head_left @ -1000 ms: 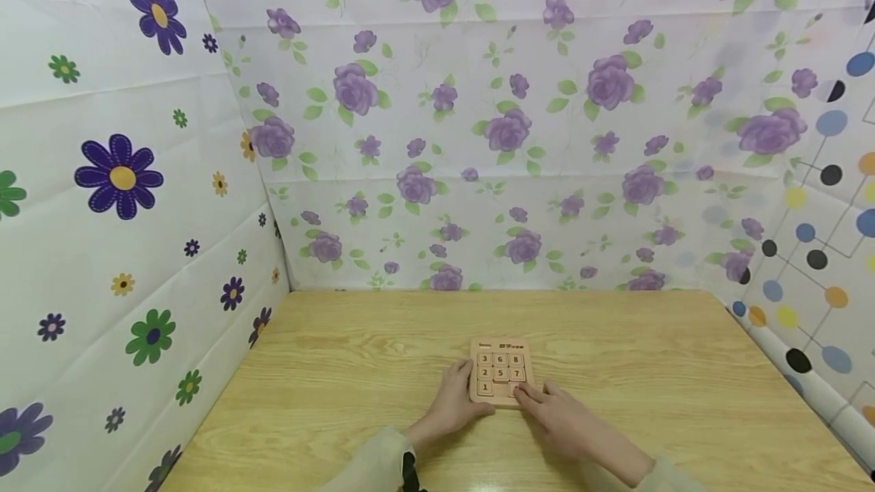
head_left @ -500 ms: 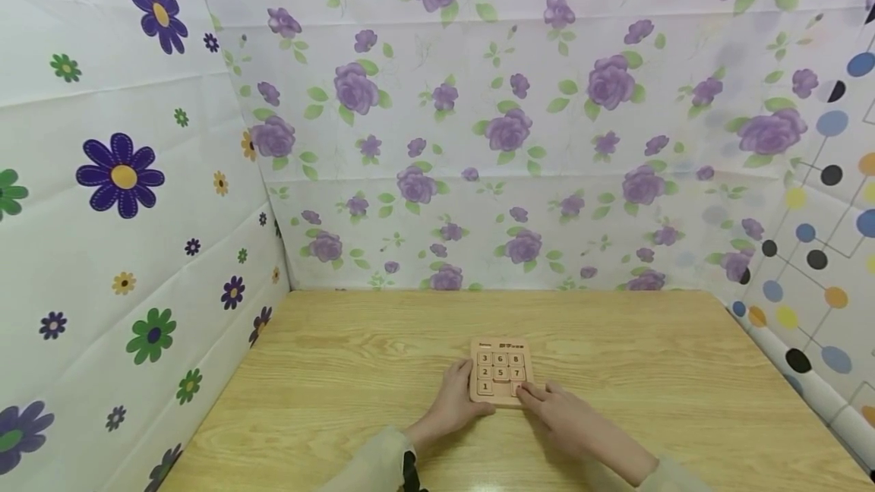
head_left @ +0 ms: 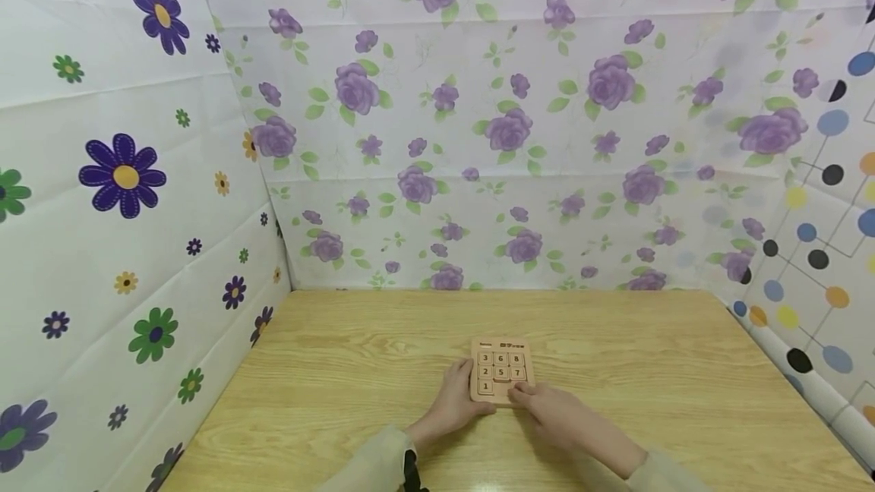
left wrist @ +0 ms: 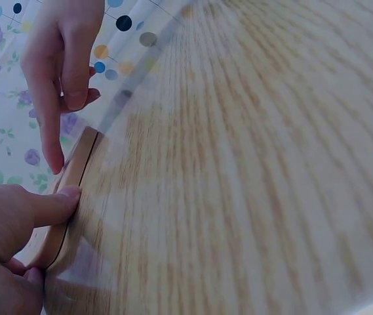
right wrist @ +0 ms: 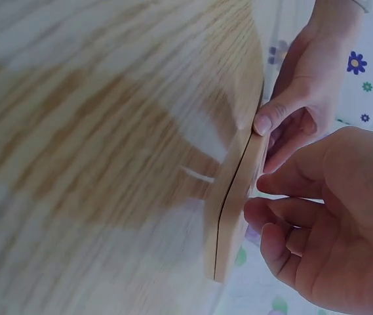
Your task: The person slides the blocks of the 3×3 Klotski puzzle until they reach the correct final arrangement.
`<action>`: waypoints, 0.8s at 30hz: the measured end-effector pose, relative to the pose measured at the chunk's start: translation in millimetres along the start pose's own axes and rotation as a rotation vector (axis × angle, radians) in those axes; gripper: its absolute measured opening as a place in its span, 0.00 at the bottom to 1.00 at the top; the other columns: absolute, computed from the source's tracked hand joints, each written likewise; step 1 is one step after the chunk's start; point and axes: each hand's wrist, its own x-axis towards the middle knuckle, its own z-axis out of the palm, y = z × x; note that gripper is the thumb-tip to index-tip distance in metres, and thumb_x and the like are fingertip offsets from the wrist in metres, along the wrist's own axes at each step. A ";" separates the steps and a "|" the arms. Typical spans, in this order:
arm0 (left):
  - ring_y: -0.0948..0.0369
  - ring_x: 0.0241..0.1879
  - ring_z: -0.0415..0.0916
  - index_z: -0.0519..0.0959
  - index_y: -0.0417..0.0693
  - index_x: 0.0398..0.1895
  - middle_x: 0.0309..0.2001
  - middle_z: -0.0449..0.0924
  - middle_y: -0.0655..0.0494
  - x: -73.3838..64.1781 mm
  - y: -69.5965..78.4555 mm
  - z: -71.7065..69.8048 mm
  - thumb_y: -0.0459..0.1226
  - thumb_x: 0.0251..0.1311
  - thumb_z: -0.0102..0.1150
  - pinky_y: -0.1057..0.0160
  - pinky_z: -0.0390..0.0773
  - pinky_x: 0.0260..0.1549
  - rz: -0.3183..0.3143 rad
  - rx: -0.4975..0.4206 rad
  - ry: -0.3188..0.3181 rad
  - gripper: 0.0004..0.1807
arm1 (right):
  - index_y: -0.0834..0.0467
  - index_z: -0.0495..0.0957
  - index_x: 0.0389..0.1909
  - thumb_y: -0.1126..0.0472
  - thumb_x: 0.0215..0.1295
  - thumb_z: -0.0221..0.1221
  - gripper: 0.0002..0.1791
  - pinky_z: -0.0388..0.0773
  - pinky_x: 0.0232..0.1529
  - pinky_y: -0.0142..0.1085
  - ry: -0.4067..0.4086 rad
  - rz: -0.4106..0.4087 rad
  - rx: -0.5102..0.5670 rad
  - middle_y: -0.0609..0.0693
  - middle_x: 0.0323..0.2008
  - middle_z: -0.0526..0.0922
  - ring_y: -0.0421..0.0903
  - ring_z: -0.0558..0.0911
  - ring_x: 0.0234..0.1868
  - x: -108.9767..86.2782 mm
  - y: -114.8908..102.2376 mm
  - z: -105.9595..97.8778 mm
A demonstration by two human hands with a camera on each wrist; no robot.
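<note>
A wooden sliding number puzzle (head_left: 501, 342) lies flat on the table, with numbered tiles set in its square frame. The top row reads 3, 6, 8 and the middle row 2, 5, 7; a 1 tile (head_left: 485, 386) sits at the lower left. My left hand (head_left: 453, 399) grips the board's left side, its thumb along the near edge. On the bottom row, my right hand (head_left: 557, 414) rests its extended index fingertip toward the right, covering what is beneath. The left wrist view shows that finger pointing down while the others bend loosely. The puzzle's face is hidden in both wrist views.
The wood-grain table (head_left: 355, 340) extends around the board on all sides. Behind it hangs a purple-rose curtain (head_left: 472, 135). A daisy-patterned sheet (head_left: 205, 196) stands at the left, and a dotted sheet (head_left: 807, 264) at the right.
My right hand's fingertip has shifted slightly left along the puzzle's bottom row. The left hand keeps its grip, and the board stays in place.
</note>
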 end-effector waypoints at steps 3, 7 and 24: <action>0.42 0.66 0.59 0.59 0.32 0.69 0.66 0.62 0.36 -0.3 -0.3 0.3 0.40 0.44 0.76 0.43 0.65 0.66 -0.002 0.002 0.002 0.51 | 0.63 0.74 0.61 0.65 0.68 0.53 0.20 0.77 0.57 0.52 0.001 -0.020 0.002 0.64 0.61 0.76 0.60 0.78 0.58 3.0 -2.1 -0.1; 0.42 0.66 0.59 0.59 0.33 0.69 0.66 0.62 0.36 -0.6 0.4 0.2 0.40 0.43 0.76 0.44 0.65 0.66 -0.005 0.006 0.004 0.51 | 0.65 0.73 0.62 0.65 0.69 0.53 0.21 0.76 0.58 0.52 0.004 -0.035 0.021 0.64 0.61 0.75 0.60 0.78 0.59 8.2 -4.6 0.1; 0.43 0.61 0.64 0.66 0.34 0.64 0.61 0.68 0.36 -0.6 -0.3 2.6 0.40 0.39 0.79 0.43 0.69 0.62 0.052 0.018 0.062 0.47 | 0.64 0.73 0.61 0.61 0.71 0.52 0.21 0.77 0.59 0.50 0.022 -0.065 0.022 0.65 0.60 0.75 0.59 0.78 0.60 25.2 -19.2 5.7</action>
